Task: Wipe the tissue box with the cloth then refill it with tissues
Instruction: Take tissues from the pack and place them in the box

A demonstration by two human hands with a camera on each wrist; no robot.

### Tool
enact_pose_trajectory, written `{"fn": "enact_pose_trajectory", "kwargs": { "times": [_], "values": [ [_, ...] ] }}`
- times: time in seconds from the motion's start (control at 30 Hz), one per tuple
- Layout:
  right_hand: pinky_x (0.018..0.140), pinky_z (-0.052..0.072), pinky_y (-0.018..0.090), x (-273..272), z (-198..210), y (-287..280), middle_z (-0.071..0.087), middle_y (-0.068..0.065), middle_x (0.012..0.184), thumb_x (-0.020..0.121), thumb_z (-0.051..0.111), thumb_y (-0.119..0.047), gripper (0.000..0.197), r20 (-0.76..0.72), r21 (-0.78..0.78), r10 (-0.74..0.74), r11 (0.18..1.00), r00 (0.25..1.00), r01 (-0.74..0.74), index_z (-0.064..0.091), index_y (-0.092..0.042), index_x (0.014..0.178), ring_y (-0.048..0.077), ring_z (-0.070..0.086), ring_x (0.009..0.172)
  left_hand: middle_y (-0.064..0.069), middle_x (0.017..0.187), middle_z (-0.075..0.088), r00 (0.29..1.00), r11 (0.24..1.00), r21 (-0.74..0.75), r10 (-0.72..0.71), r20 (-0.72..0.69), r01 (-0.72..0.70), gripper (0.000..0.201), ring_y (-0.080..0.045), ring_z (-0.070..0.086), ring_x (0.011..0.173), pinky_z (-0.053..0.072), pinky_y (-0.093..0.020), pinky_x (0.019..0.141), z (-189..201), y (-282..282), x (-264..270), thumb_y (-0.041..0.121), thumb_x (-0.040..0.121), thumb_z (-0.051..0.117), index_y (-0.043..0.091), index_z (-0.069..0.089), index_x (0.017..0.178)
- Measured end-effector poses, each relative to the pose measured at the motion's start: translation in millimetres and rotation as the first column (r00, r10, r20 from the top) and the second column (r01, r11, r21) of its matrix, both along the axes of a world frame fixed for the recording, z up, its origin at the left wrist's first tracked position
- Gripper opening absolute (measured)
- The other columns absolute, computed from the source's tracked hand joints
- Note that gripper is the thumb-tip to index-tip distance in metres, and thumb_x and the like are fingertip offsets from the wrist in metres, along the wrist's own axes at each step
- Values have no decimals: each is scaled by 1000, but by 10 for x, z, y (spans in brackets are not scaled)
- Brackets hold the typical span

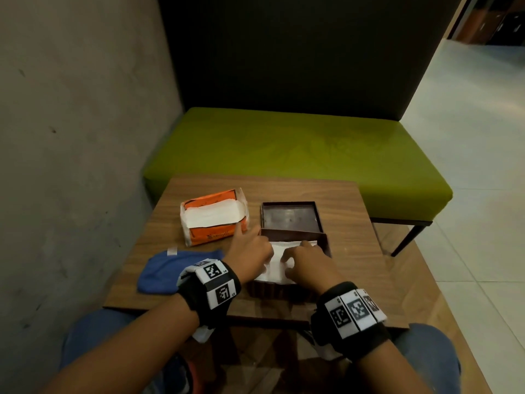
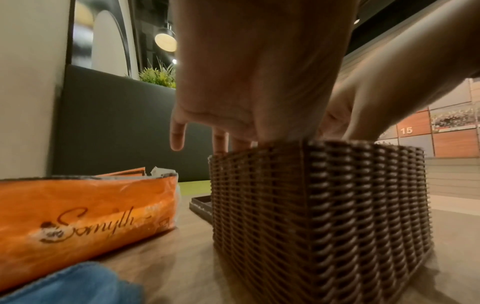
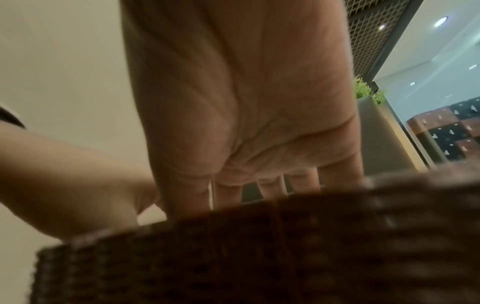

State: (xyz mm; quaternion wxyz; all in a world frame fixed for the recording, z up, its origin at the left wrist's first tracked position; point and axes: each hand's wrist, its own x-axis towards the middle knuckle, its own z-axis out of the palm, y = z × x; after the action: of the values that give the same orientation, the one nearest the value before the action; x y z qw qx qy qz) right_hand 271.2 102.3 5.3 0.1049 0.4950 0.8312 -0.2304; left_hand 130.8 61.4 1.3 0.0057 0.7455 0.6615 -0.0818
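Observation:
A dark brown woven tissue box (image 1: 324,245) (image 2: 319,216) (image 3: 259,257) stands open near the table's front edge, with white tissues (image 1: 279,253) inside. Both hands reach down into it. My left hand (image 1: 250,253) (image 2: 241,102) presses the tissues at the left side, fingers fairly straight, little finger spread outside the box. My right hand (image 1: 305,261) (image 3: 244,123) presses them at the right with straight fingers. The box's lid (image 1: 289,217) lies upside down just behind it. A blue cloth (image 1: 170,270) (image 2: 70,286) lies at the front left.
An opened orange tissue pack (image 1: 214,216) (image 2: 85,211) lies at the back left of the small wooden table (image 1: 355,268). A green bench (image 1: 298,155) stands behind the table and a grey wall (image 1: 71,137) runs along the left.

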Motion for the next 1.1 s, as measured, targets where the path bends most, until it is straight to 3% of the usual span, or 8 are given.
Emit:
{"fn": "enact_pose_trajectory", "kwargs": {
  "times": [0.1, 0.17, 0.27, 0.33, 0.47, 0.6, 0.87, 1.1],
  "values": [
    [105, 41, 44, -12, -12, 3, 46, 8, 133, 93, 51, -23, 29, 0, -35, -19, 999, 1000, 19, 63, -28, 119, 31, 42, 129, 5, 112, 61, 999, 999, -33, -8, 33, 9, 17, -20, 39, 118, 21, -46, 102, 21, -6, -18, 31, 88, 59, 26, 69, 101],
    [102, 43, 41, 21, 6, -17, 46, 7, 132, 93, 53, -25, 28, -45, -5, -20, 1000, 999, 20, 61, -29, 120, 29, 42, 128, 6, 111, 61, 986, 997, 68, 14, 165, -26, 20, -17, 42, 114, 27, -42, 100, 113, -18, -91, 36, 91, 53, 27, 68, 100],
    [101, 42, 37, 78, 15, -93, 41, 2, 141, 95, 53, -35, 36, -133, 44, 24, 999, 991, -18, 53, -32, 131, 24, 37, 133, 2, 102, 67, 883, 932, 239, 144, 448, -273, 19, -21, 54, 102, 42, -40, 88, 225, 33, -438, 27, 91, 52, 21, 70, 94],
    [107, 36, 37, 77, -24, -145, 33, 1, 151, 96, 49, -42, 42, -140, 25, 68, 998, 988, -65, 48, -36, 138, 22, 30, 139, -4, 104, 69, 803, 880, 213, 258, 537, -425, 15, -24, 59, 100, 46, -38, 85, 191, 119, -800, 16, 88, 56, 16, 70, 94],
    [117, 23, 46, 40, -155, -153, 22, 4, 160, 99, 36, -48, 43, -90, -113, 86, 989, 992, -96, 44, -40, 141, 24, 18, 147, -6, 119, 65, 791, 871, -3, 448, 417, -491, 25, -23, 58, 111, 40, -32, 93, -69, 315, -1315, 18, 85, 66, 13, 66, 110],
    [118, 20, 47, 40, -199, -136, 17, 2, 162, 100, 32, -49, 43, -72, -133, 91, 986, 993, -100, 42, -42, 141, 22, 13, 149, -3, 136, 53, 869, 900, -173, 432, 242, -400, 48, -22, 46, 126, 32, -35, 107, -317, 427, -1449, 28, 82, 67, 16, 55, 127],
    [118, 19, 46, 59, -210, -158, 12, 0, 163, 101, 27, -48, 43, -68, -131, 103, 985, 992, -111, 37, -46, 143, 21, 8, 150, -4, 116, 63, 946, 947, -8, 321, 56, -321, 33, -24, 56, 109, 42, -34, 84, -372, 473, -1362, 34, 85, 60, 17, 56, 114],
    [118, 20, 45, 65, -201, -171, 14, -1, 163, 101, 28, -47, 43, -74, -116, 102, 987, 992, -110, 37, -46, 143, 20, 10, 149, -13, 103, 67, 920, 916, 109, 374, 122, -387, 27, -32, 61, 97, 45, -36, 75, -399, 430, -1327, 24, 82, 56, 10, 60, 104]
  ]
}}
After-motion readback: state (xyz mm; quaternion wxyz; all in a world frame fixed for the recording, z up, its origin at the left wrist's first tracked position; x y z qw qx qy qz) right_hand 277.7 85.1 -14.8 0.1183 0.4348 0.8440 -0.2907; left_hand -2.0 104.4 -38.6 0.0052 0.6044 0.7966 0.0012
